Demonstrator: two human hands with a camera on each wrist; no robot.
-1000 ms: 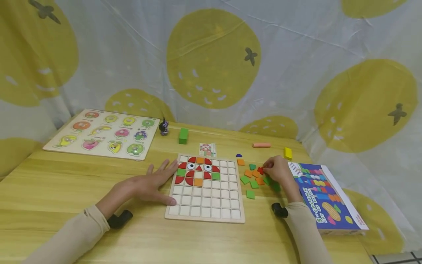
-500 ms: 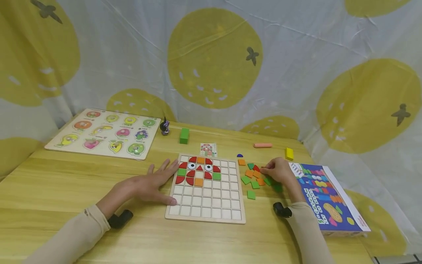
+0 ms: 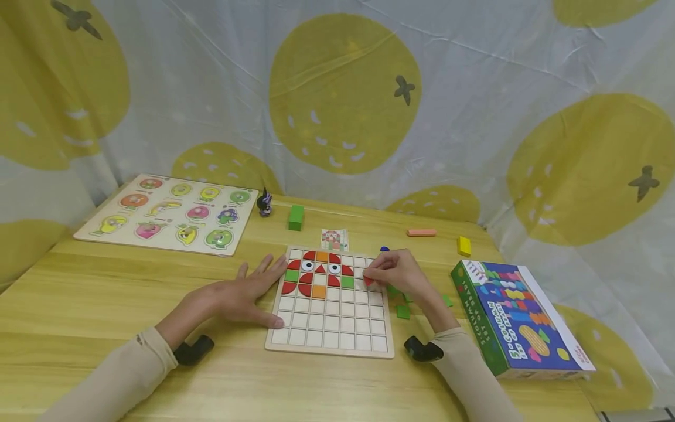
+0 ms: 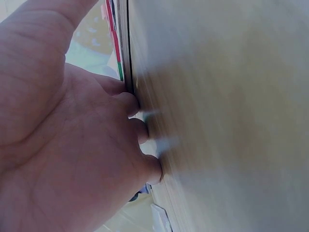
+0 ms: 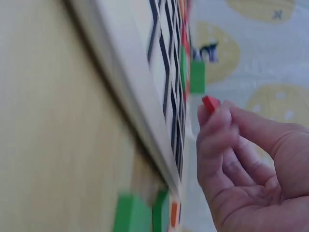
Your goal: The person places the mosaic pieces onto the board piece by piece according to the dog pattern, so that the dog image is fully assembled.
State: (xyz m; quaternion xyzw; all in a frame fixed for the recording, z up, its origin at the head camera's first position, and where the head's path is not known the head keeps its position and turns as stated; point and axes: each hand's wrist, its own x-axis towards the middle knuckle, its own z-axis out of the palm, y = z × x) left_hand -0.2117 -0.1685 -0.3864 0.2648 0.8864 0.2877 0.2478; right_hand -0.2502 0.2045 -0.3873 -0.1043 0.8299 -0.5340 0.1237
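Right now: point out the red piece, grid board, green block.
red piece (image 5: 210, 103), right wrist view, exposed tip above fingertips.
grid board (image 3: 329, 350), head view, bare near rim.
green block (image 3: 295, 217), head view, top face.

The left hand (image 3: 239, 296) lay flat, palm down, fingers spread and straight, its forearm running back toward the table's near left corner. The right hand (image 3: 396, 274) hovered with fingers curled, thumb and fingertips (image 5: 212, 121) pinched together, its sleeved forearm angled back toward the near edge.
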